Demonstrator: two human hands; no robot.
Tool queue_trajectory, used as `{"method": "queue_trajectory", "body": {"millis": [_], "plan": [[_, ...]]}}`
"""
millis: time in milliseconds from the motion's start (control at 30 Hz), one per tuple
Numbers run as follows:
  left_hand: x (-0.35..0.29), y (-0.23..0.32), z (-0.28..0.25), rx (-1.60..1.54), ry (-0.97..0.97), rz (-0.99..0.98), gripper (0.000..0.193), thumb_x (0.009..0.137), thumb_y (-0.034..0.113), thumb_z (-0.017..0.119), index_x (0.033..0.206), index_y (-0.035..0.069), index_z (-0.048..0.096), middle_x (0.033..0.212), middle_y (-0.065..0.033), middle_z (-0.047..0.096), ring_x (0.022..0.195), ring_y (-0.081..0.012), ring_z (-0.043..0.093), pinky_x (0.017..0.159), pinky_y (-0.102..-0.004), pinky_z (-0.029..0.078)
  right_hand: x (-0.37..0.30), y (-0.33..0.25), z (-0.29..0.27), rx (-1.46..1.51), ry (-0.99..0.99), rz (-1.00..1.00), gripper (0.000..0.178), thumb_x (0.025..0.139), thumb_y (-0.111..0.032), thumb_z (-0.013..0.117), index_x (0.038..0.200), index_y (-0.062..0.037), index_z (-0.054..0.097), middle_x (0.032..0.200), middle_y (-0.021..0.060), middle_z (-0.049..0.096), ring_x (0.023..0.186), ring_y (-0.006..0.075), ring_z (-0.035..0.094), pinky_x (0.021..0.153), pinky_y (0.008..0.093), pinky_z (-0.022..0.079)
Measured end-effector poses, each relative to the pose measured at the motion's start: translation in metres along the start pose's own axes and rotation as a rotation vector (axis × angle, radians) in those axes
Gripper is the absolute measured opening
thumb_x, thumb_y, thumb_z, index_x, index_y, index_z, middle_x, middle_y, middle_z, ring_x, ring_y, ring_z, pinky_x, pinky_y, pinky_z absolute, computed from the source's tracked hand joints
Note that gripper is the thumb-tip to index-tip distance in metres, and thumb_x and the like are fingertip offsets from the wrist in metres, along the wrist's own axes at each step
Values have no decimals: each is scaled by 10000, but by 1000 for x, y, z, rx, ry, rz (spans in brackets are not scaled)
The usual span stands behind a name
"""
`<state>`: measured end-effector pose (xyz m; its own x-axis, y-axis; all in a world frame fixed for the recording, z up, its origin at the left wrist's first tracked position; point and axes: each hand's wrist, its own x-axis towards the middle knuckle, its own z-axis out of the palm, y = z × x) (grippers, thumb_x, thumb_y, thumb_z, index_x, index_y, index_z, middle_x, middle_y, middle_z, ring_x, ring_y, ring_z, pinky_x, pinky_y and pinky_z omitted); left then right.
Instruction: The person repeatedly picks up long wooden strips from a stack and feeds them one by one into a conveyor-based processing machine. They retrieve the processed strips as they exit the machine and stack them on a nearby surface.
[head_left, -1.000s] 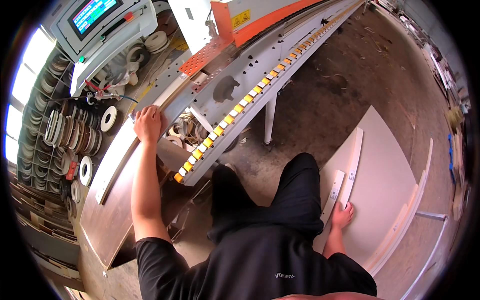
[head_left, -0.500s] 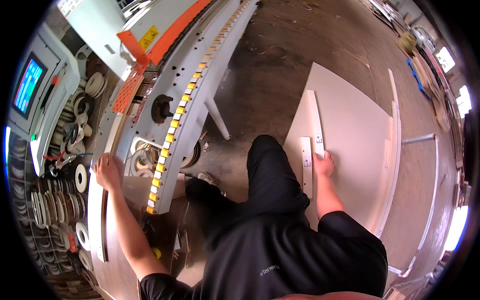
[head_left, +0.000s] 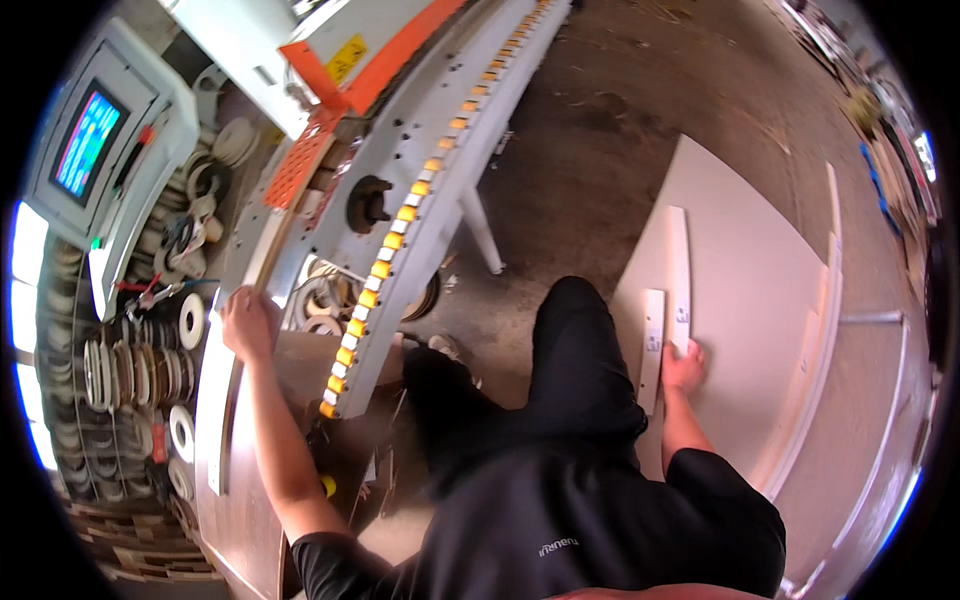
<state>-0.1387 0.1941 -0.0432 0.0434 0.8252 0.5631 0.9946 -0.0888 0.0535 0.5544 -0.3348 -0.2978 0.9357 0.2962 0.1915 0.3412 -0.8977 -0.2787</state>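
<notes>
At the left, my left hand is closed around a long narrow white strip, which lies along the brown table beside the machine. The strip's far part runs up toward a perforated orange guard. On the right, my right hand grips the near end of a second white strip, its fingers curled at that end. This strip lies on a large pale panel. A shorter white strip with a small label rests just left of it.
The machine's rail of yellow and white rollers slants between my hands. A control screen stands far left, above stacked rolls of edging tape. A metal frame is beyond the panel. My knees are between rail and panel.
The view has shifted, so everything sits further right. My right hand has drawn its strip slightly nearer along the panel. The left strip appears to have moved a little forward with my left hand.
</notes>
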Motion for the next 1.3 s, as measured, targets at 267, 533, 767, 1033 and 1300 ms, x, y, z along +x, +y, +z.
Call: {"method": "queue_trajectory", "body": {"millis": [267,533,767,1033,1300], "plan": [[-3,9,-11,19,44,13,192,1038,316,722,1154,234,851,1259,61,821,1102,-287,750,925,-443,618,4,-2,1,-5,-39,6,589,948,-522,776,1344,-95,689,1309,146,709,1266,394,666,1081,542,530],[16,28,4,5,50,51,196,1044,316,727,1167,239,858,1250,59,825,1107,-273,753,930,-421,617,4,-4,-2,-21,-61,21,610,946,-503,781,1372,-79,677,1354,159,693,1286,401,658,1089,537,530],[46,70,28,-34,59,81,192,1032,269,685,1129,230,846,1217,36,835,1105,-300,755,920,-424,616,4,-5,-6,5,-47,16,603,930,-487,784,1360,-76,684,1327,171,702,1269,409,658,1103,545,514],[71,91,51,-129,107,146,204,1025,269,682,1141,182,825,1281,21,816,1236,-286,695,1040,-460,554,7,-9,-4,29,-48,-17,619,922,-504,789,1362,-81,689,1331,172,712,1301,393,649,1109,541,508],[18,40,5,-81,64,130,248,1035,292,701,1215,163,813,1321,-20,796,1270,-306,687,1089,-462,531,4,-7,-7,30,-41,40,642,930,-545,805,1379,-98,702,1351,169,716,1286,402,668,1077,551,537]]}}
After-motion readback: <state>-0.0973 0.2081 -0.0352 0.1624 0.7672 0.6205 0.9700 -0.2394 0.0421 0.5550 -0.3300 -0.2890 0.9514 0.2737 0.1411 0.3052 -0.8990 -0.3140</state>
